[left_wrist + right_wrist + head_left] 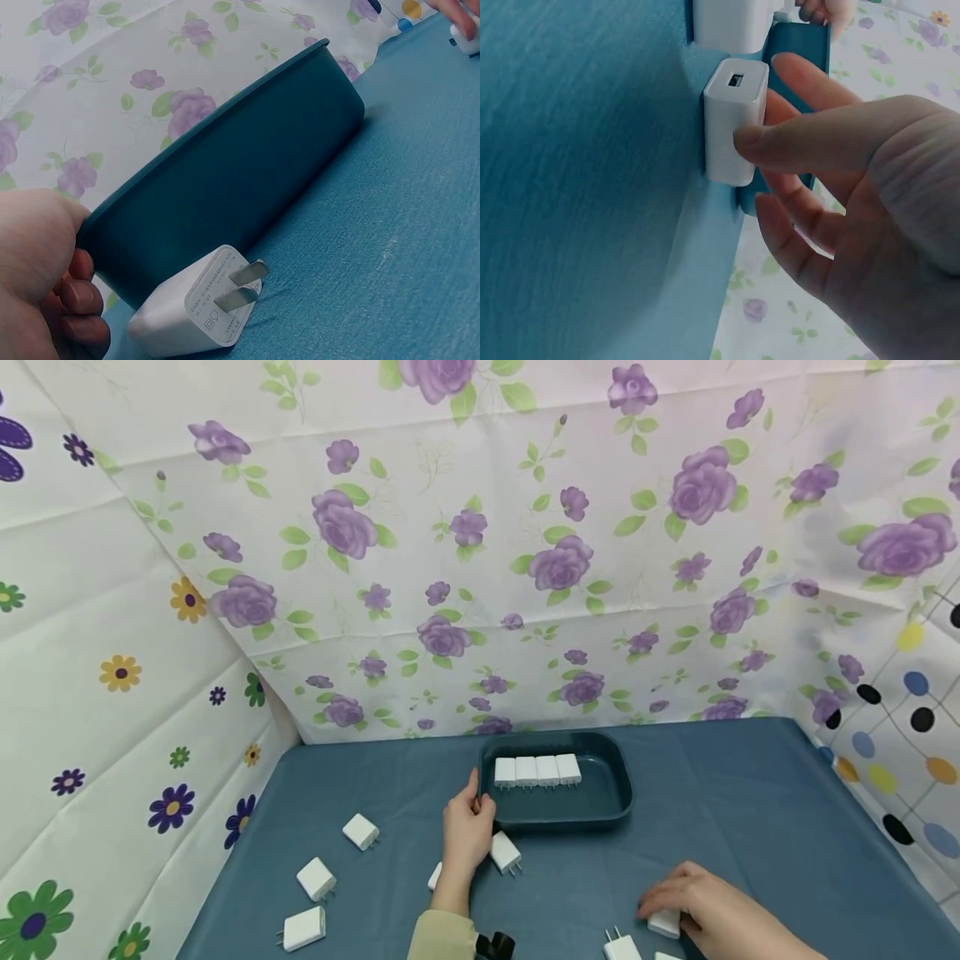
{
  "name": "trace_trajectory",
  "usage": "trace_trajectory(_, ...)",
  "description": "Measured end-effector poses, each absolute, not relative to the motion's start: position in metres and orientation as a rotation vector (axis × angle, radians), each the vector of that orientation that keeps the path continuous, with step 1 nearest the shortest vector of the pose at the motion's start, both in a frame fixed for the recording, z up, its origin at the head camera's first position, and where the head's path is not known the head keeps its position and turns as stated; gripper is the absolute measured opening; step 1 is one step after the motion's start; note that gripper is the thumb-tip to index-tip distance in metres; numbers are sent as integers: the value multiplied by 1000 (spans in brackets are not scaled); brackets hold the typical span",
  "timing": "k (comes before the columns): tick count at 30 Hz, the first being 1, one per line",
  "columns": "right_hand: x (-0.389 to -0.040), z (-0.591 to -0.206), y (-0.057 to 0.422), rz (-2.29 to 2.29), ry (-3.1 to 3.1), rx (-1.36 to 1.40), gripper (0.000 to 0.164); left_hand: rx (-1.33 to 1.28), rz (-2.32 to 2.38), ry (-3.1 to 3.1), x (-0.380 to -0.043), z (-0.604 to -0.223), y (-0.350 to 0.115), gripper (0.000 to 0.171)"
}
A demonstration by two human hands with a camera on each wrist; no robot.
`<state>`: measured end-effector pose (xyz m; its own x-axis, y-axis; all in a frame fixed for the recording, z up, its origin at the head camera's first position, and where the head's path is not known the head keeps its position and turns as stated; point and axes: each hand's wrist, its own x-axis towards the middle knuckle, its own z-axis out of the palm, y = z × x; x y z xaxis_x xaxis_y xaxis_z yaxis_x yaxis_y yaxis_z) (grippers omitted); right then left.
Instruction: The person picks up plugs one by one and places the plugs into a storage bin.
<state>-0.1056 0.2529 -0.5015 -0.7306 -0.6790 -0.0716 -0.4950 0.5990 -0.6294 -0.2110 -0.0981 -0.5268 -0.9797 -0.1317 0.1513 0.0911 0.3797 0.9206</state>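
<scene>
A dark teal tray (606, 789) stands toward the back of the table, with a row of several white plug chargers (537, 771) along its far side. My left hand (467, 831) holds the tray's near-left corner, thumb at the rim and fingers curled against the wall. Right beside that hand lies a white charger (199, 307), its two flat prongs exposed. At the front right, my right hand (708, 902) pinches another white charger (731, 142), thumb on its side and fingers behind it. This charger's USB port faces the right wrist camera.
Three chargers lie on the left of the blue table, the middle one here (317, 879). Another charger (435, 877) is partly hidden by the left forearm. More chargers, including one with prongs up (622, 947), sit near the right hand. Flowered cloth (450, 568) hangs behind the table.
</scene>
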Motion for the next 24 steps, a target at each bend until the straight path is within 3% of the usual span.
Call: trace_trajectory(24,-103,-499,256,-691,2597,-741,53,50,-1620,-2461,-212,-527,-98,52)
